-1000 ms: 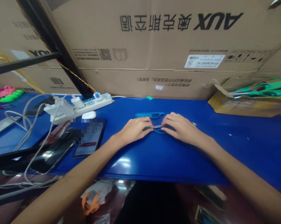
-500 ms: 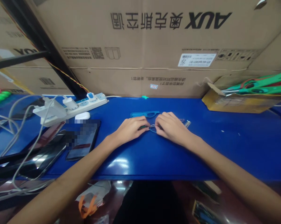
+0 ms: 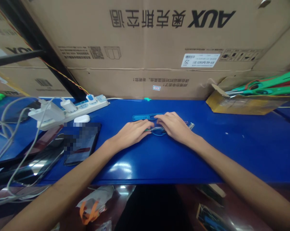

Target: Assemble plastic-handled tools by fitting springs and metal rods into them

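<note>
Both my hands rest close together on the blue table (image 3: 159, 160). My left hand (image 3: 132, 131) has its fingers curled, pinching the left end of a small thin metal piece (image 3: 157, 130) that has a green tip. My right hand (image 3: 172, 125) covers the right end of that piece with bent fingers. Just behind the fingers lies a flat blue plastic strip (image 3: 141, 117). A small clear item (image 3: 191, 126) sticks out to the right of my right hand.
A white power strip (image 3: 70, 107) with chargers and cables sits at the left, with an earbud case (image 3: 81, 118) and a phone (image 3: 81, 142) near it. A large cardboard box (image 3: 147, 48) forms the back wall. An open carton with green tools (image 3: 255, 96) stands at the right.
The view has shifted, so everything sits a little further left. My right hand has slid slightly left and back over the metal piece; both hands stay on it.
</note>
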The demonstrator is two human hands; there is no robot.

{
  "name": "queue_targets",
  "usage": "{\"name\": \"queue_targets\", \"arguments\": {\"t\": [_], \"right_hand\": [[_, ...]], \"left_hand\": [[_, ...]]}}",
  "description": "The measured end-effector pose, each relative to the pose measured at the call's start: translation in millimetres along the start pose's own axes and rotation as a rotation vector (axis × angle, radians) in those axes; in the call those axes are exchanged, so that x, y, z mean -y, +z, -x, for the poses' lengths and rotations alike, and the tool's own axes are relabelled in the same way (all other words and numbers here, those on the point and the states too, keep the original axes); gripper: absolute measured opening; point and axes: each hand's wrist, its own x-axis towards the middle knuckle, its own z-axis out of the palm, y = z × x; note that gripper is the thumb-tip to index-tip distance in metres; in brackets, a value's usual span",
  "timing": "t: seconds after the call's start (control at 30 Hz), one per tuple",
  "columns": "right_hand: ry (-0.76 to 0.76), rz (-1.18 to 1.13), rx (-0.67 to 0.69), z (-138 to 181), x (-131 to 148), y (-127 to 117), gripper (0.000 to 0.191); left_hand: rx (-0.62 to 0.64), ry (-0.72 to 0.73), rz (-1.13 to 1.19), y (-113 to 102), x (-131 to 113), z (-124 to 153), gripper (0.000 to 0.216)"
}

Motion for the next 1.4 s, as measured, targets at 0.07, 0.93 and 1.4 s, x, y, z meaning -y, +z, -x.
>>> {"name": "queue_targets", "arguments": {"t": [0.07, 0.93, 1.4], "right_hand": [[0.042, -0.095, 0.026, 0, -5, 1, 0.033], [-0.02, -0.221, 0.273, 10, -26, -29, 0.026], [0.189, -0.007, 0.217, 3, -6, -23, 0.019]], "left_hand": [[0.005, 0.057, -0.079, 1, -1, 0, 0.025], [0.014, 0.069, -0.084, 2, 2, -1, 0.036], [0.028, 0.072, -0.214, 2, -5, -2, 0.038]]}}
